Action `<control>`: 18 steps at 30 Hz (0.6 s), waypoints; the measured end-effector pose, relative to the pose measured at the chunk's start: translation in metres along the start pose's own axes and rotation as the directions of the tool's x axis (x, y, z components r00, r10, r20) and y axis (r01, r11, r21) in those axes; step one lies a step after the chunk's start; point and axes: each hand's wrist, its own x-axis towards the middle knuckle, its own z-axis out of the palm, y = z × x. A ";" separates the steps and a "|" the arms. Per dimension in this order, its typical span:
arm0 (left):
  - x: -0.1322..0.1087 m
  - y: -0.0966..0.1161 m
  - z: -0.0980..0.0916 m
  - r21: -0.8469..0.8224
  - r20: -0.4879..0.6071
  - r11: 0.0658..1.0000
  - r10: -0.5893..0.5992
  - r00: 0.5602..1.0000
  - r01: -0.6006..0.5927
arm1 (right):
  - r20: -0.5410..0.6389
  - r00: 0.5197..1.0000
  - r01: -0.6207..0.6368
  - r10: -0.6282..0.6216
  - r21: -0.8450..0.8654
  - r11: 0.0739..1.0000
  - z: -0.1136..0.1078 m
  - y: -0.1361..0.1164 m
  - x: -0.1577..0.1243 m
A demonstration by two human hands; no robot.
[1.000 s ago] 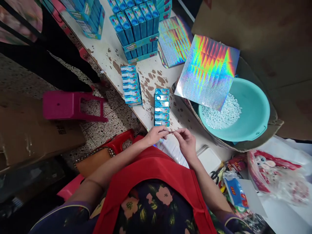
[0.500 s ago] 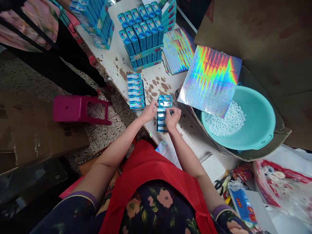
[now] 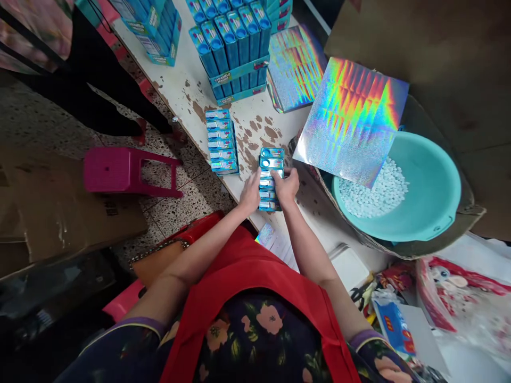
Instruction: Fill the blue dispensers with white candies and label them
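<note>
Landmark: the short row of small blue rectangular tins (image 3: 270, 178), lying on the worn white paint-chipped counter (image 3: 187, 88) near its front edge.

Pink plastic stool (image 3: 120, 170): standing on the floor, well left of the row.

Second row of matching blue tins (image 3: 221, 142): lying just left of the row.

Left hand (image 3: 250, 192): pressing the row's left side, grip closing on the tins.

Right hand (image 3: 286, 186): clasping the row's right side, fingers curling over it.

Holographic rainbow foil sheet (image 3: 353, 119): leaning right of the row.

Turquoise plastic basin (image 3: 435, 197): sitting further right, holding white pellets (image 3: 375, 189).
</note>
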 end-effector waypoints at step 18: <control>-0.053 -0.020 -0.004 0.316 0.124 0.942 -0.161 0.979 0.115 | 0.038 0.999 0.016 -0.023 0.181 0.983 -0.029 0.029 -0.016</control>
